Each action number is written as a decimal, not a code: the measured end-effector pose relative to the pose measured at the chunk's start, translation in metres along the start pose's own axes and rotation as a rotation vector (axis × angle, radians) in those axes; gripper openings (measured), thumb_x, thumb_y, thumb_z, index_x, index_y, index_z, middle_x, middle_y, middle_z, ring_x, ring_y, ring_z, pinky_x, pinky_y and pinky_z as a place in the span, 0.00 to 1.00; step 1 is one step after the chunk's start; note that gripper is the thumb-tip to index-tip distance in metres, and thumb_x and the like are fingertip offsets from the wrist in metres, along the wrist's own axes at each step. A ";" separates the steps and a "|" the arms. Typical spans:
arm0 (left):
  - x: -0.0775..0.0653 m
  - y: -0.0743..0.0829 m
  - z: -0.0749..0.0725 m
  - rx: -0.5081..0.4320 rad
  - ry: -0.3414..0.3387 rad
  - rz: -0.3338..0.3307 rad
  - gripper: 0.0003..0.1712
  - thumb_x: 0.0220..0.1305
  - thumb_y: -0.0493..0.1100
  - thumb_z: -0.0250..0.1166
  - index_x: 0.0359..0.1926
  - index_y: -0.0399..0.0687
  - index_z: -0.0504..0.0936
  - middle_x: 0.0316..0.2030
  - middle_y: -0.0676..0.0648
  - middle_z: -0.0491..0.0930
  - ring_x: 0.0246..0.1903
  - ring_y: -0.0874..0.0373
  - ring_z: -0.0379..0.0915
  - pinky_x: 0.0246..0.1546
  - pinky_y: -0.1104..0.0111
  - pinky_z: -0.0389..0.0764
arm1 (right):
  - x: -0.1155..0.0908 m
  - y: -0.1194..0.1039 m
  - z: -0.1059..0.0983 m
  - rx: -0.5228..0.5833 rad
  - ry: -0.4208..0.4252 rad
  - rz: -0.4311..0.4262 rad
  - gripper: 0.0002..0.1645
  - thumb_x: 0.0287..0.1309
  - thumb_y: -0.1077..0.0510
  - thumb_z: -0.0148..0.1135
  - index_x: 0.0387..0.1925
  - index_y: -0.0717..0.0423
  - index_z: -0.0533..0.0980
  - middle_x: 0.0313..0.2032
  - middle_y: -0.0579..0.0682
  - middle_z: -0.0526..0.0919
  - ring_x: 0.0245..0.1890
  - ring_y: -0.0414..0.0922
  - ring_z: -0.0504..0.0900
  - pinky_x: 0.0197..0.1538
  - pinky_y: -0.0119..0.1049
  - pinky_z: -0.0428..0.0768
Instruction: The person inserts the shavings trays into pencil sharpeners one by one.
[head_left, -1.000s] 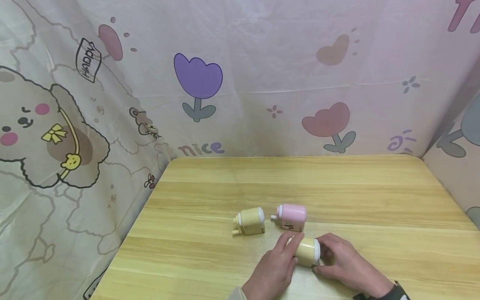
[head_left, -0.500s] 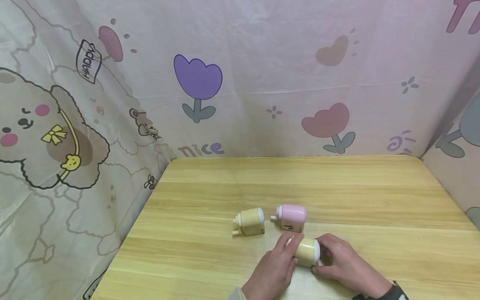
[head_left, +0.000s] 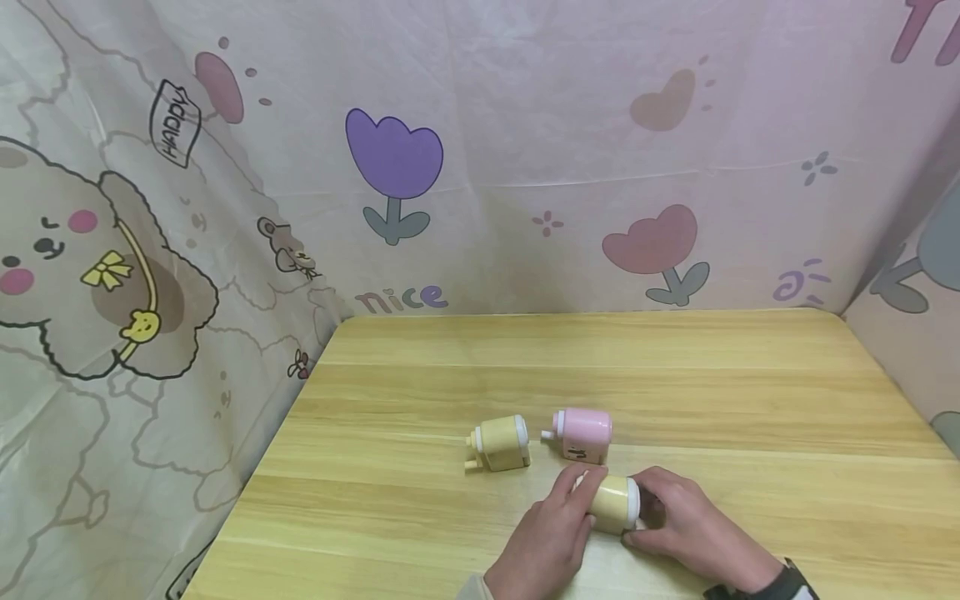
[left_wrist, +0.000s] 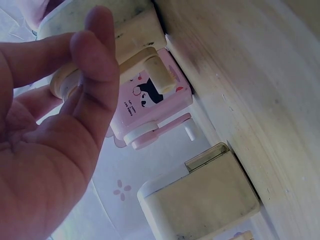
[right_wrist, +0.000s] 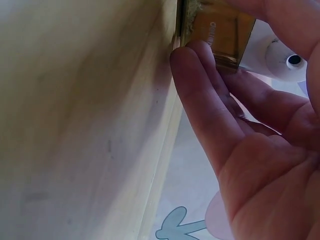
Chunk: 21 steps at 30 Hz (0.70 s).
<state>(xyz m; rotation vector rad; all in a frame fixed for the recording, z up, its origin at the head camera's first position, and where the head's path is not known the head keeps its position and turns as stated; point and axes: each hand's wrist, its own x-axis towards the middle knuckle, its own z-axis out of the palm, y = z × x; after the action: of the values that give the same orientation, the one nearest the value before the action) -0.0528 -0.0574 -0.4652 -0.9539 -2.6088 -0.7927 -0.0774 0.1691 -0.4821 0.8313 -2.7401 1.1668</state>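
A yellow hand-crank pencil sharpener (head_left: 611, 505) with a white end lies on the table between both hands. My left hand (head_left: 546, 537) grips its crank end, covering much of it; the crank (left_wrist: 145, 65) shows past the curled fingers in the left wrist view. My right hand (head_left: 686, 529) holds the white end, fingers and thumb bent around it. The right wrist view shows fingertips against its see-through shavings drawer (right_wrist: 220, 37), beside the white face with a round pencil hole (right_wrist: 294, 60). Whether the drawer has slid out cannot be told.
A second yellow sharpener (head_left: 504, 443) lies to the left, its crank pointing left. Just behind the held one lies a pink sharpener (head_left: 587, 434) with a printed picture. The wooden table (head_left: 405, 367) meets a patterned cloth (head_left: 517, 125) at the back and sides.
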 end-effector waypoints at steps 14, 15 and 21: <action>0.000 0.000 0.000 0.010 0.010 0.008 0.36 0.63 0.37 0.60 0.70 0.52 0.59 0.59 0.51 0.65 0.30 0.66 0.73 0.27 0.78 0.72 | 0.001 -0.001 0.001 0.015 -0.006 0.016 0.26 0.38 0.45 0.76 0.40 0.47 0.76 0.38 0.35 0.76 0.35 0.32 0.73 0.37 0.34 0.77; 0.000 0.000 0.000 0.011 0.010 0.006 0.35 0.63 0.37 0.60 0.70 0.51 0.59 0.59 0.51 0.65 0.30 0.66 0.73 0.28 0.78 0.72 | 0.001 -0.001 0.001 0.015 -0.007 0.019 0.26 0.38 0.45 0.76 0.40 0.47 0.76 0.38 0.35 0.76 0.35 0.33 0.73 0.37 0.34 0.77; 0.000 0.000 -0.001 0.009 0.009 0.009 0.35 0.63 0.37 0.59 0.70 0.50 0.59 0.60 0.51 0.65 0.30 0.66 0.73 0.28 0.79 0.72 | 0.001 0.000 0.001 0.024 -0.016 0.033 0.27 0.39 0.44 0.75 0.41 0.48 0.76 0.38 0.36 0.76 0.36 0.33 0.73 0.38 0.34 0.77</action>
<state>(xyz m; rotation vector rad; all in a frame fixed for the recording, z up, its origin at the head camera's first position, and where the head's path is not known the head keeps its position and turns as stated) -0.0530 -0.0579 -0.4647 -0.9560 -2.5965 -0.7803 -0.0780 0.1677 -0.4821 0.8042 -2.7692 1.2061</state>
